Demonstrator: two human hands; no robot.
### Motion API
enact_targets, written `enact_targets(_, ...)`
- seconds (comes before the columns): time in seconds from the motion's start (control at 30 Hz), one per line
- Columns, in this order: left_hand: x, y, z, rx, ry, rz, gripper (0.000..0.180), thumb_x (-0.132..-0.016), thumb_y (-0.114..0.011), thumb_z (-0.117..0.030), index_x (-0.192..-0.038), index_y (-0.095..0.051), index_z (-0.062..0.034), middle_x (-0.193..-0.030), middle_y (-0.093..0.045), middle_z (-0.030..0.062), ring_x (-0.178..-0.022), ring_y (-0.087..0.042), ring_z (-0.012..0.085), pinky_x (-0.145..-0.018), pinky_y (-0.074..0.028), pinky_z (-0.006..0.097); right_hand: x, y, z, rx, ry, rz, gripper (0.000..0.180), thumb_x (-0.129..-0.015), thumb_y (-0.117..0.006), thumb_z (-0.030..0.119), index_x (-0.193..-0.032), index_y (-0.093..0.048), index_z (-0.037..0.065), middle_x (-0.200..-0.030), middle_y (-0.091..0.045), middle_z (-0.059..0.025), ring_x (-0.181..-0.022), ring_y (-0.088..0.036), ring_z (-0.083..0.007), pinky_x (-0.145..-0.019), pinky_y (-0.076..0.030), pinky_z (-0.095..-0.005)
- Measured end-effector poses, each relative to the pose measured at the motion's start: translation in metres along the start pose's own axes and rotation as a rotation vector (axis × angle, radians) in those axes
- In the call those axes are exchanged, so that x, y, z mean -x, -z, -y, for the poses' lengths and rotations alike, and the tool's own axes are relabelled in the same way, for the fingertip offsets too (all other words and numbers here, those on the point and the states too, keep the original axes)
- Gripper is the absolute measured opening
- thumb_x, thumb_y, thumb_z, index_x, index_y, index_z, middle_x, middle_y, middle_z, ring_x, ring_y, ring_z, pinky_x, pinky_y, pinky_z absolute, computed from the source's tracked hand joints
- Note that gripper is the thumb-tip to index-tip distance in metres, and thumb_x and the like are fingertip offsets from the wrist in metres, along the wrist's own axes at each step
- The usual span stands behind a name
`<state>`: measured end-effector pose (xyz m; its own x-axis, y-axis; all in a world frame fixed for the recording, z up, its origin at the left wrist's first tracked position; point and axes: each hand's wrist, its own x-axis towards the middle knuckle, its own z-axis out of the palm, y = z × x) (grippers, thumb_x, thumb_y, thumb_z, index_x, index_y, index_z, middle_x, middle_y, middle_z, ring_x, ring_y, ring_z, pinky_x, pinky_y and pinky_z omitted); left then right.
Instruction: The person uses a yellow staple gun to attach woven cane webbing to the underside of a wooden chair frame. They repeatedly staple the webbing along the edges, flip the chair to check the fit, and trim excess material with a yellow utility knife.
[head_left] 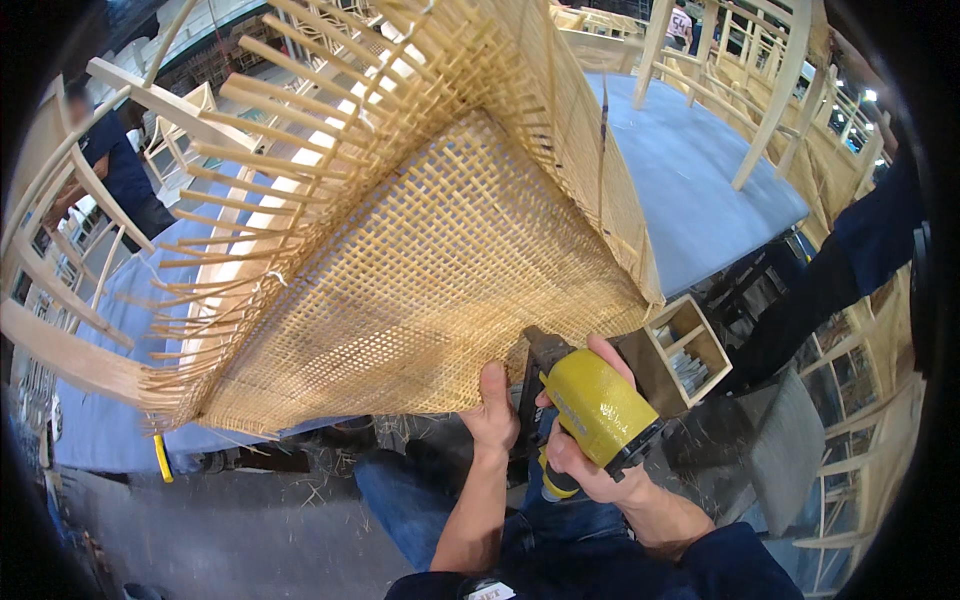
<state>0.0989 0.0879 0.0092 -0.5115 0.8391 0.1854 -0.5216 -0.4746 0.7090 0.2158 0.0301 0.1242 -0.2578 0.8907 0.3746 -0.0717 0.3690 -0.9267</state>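
A large woven rattan panel [410,270] on a pale wood frame fills the middle, with loose cane ends sticking out along its left side. My left hand [490,415] grips its near edge, thumb on top and fingers hidden underneath. In my right hand [585,465] is a yellow and black pneumatic staple gun [605,400], fingers wrapped round it. The staple gun's dark nose points at the panel's near edge, close to my left thumb. Whether the nose touches the cane I cannot tell.
A small wooden box [715,365] holding metal strips sits right of the staple gun. Blue cloth [690,180] covers the table. Wooden chair frames [770,110] stand behind and at the left. A person [120,170] stands at far left; another in dark clothes [840,260] is at right.
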Motion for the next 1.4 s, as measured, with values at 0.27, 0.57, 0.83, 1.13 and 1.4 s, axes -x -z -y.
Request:
enact_targets(0.27,0.002,0.002,-0.015,-0.041,0.125,0.038,0.035,-0.099,-0.061,-0.031,-0.122,-0.052,-0.0056,-0.098,-0.058,0.0027,-0.070,-0.053,0.0102,-0.050,-0.042,0.021,0.001,-0.011,0.004,0.043,-0.013,-0.017,0.093,-0.081,-0.060,-0.005,-0.156,-0.008,0.013,-0.115,-0.058,-0.0227,-0.058,-0.058,-0.0105,-0.056,-0.050,-0.0237)
enact_targets(0.57,0.000,-0.009,-0.040,-0.140,0.228,0.015,0.022,-0.101,-0.059,-0.025,-0.105,-0.061,-0.0034,-0.097,-0.058,0.0013,-0.085,-0.051,0.0097,-0.073,-0.043,0.025,-0.004,-0.021,0.001,-0.040,0.040,-0.080,0.086,-0.076,-0.061,-0.007,-0.151,-0.020,-0.004,-0.109,-0.062,-0.0113,-0.099,-0.064,-0.0190,-0.094,-0.048,-0.0315)
enact_targets(0.83,0.028,0.019,-0.075,0.085,0.333,0.169,0.051,-0.097,-0.062,-0.027,-0.137,-0.043,-0.0009,-0.124,-0.059,0.0148,-0.101,-0.062,0.0272,-0.083,-0.052,0.038,0.013,0.000,-0.007,-0.159,0.101,0.053,0.093,-0.077,-0.055,-0.013,-0.155,-0.012,0.014,-0.119,-0.058,-0.0230,-0.056,-0.060,-0.0128,-0.053,-0.051,-0.0244)
enact_targets(1.13,-0.006,0.172,-0.214,-0.646,-0.533,-0.674,0.023,-0.099,-0.054,-0.023,-0.114,-0.055,-0.0057,-0.100,-0.060,0.0044,-0.093,-0.058,0.0165,-0.080,-0.049,0.029,0.031,0.030,-0.010,-0.450,-0.009,0.045,0.093,-0.079,-0.055,-0.010,-0.156,-0.010,0.015,-0.117,-0.057,-0.0256,-0.055,-0.058,-0.0136,-0.052,-0.051,-0.0267)
enact_targets(1.4,-0.119,0.169,-0.293,0.018,-0.313,-0.318,0.051,-0.102,-0.040,-0.047,-0.133,-0.048,-0.0073,-0.129,-0.056,0.0112,-0.120,-0.053,0.0251,-0.105,-0.041,0.045,0.026,0.038,-0.012,-0.658,-0.105,-0.133,0.092,-0.077,-0.055,-0.014,-0.155,-0.015,0.014,-0.115,-0.058,-0.0242,-0.056,-0.056,-0.0132,-0.055,-0.051,-0.0271)
